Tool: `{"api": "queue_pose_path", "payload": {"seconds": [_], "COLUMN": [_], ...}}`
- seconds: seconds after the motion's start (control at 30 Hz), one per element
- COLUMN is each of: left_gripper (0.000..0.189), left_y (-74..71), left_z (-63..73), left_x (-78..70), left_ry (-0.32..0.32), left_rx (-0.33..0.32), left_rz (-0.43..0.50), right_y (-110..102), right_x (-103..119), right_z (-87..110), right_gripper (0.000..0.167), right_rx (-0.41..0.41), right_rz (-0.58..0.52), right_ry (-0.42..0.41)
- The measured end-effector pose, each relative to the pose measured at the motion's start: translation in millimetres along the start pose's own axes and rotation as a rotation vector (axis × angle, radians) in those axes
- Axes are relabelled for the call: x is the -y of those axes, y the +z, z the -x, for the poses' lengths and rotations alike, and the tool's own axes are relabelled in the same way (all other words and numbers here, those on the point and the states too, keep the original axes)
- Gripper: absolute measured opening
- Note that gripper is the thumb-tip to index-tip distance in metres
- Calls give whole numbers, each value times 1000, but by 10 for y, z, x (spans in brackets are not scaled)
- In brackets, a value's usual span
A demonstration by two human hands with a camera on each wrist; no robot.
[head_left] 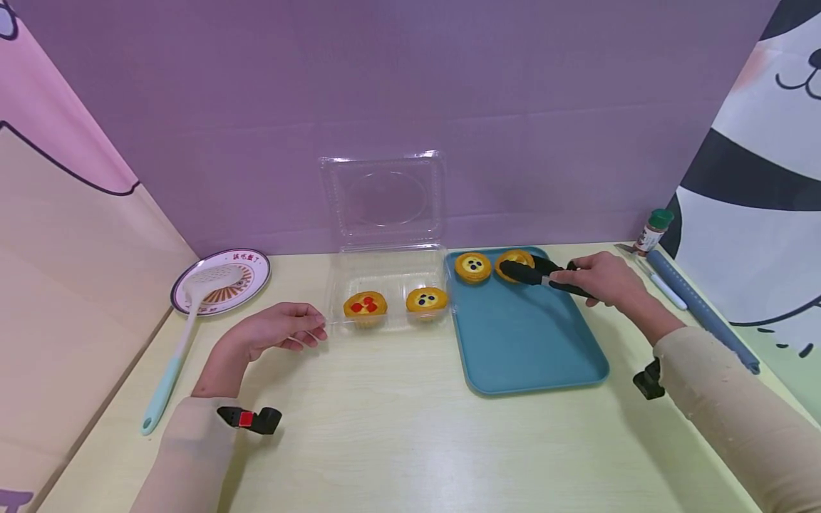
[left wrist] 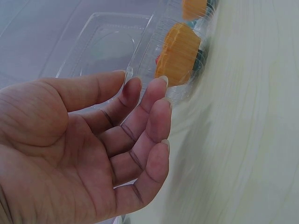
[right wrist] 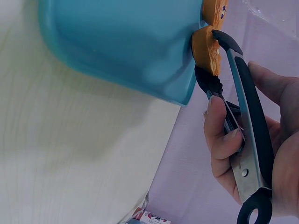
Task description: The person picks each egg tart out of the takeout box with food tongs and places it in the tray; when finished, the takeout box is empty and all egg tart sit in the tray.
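Observation:
My right hand [head_left: 606,278] grips black-handled metal tongs [right wrist: 247,116]. The tongs' dark tips stand on either side of an egg tart [right wrist: 205,49] at the back of the blue tray [head_left: 526,342]. Beside it on the tray lies another tart [head_left: 473,267] with dark dots on top. My left hand [head_left: 282,329] is at the front left corner of a clear hinged plastic container [head_left: 385,246], its thumb and index fingertip pinching the rim. Inside the container sit a tart with red pieces [head_left: 365,304] and a tart with dark dots [head_left: 426,299]. The container's lid [head_left: 388,199] stands raised.
At the left, a white slotted turner [head_left: 186,335] with a pale blue handle leans on a patterned plate [head_left: 253,281]. Along the right edge are a green-capped jar [head_left: 653,229], a white-handled knife [head_left: 667,291] and a long blue roll [head_left: 705,313]. A purple backdrop stands behind the table.

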State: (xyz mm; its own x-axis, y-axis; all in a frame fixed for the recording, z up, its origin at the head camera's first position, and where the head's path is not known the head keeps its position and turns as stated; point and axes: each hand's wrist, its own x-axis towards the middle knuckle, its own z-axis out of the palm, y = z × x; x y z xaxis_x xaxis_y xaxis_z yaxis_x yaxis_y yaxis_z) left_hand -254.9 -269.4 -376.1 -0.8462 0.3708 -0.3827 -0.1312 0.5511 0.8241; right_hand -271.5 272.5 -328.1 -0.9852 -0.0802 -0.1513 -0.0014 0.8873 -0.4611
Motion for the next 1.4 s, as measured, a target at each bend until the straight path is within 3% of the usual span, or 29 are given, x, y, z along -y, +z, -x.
{"api": "queue_pose_path", "payload": {"seconds": [0.37, 0.57, 0.8, 0.97, 1.1, 1.27, 1.4], "left_gripper": [32, 32, 33, 34, 32, 32, 34], "left_y": [0, 6, 6, 7, 10, 8, 5], "left_z": [6, 10, 12, 13, 12, 3, 4], "left_x": [-5, -11, -12, -15, -23, -18, -9], "left_ry": [4, 2, -1, 1, -5, -7, -9], "left_rx": [-1, -7, -8, -6, -8, -5, -6], "left_rz": [9, 7, 5, 3, 3, 1, 5], "right_y": [-8, -5, -17, -31, -46, -49, -56], "right_x": [4, 39, 48, 51, 44, 42, 35], "right_z": [-15, -30, -55, -60, -57, -48, -46], "right_gripper": [80, 70, 86, 89, 85, 58, 52], "right_rx": [14, 6, 2, -2, -17, -59, -90], "right_rz": [15, 32, 102, 136, 160, 185, 206], "right_ry": [11, 10, 2, 1, -15, -42, -52]}}
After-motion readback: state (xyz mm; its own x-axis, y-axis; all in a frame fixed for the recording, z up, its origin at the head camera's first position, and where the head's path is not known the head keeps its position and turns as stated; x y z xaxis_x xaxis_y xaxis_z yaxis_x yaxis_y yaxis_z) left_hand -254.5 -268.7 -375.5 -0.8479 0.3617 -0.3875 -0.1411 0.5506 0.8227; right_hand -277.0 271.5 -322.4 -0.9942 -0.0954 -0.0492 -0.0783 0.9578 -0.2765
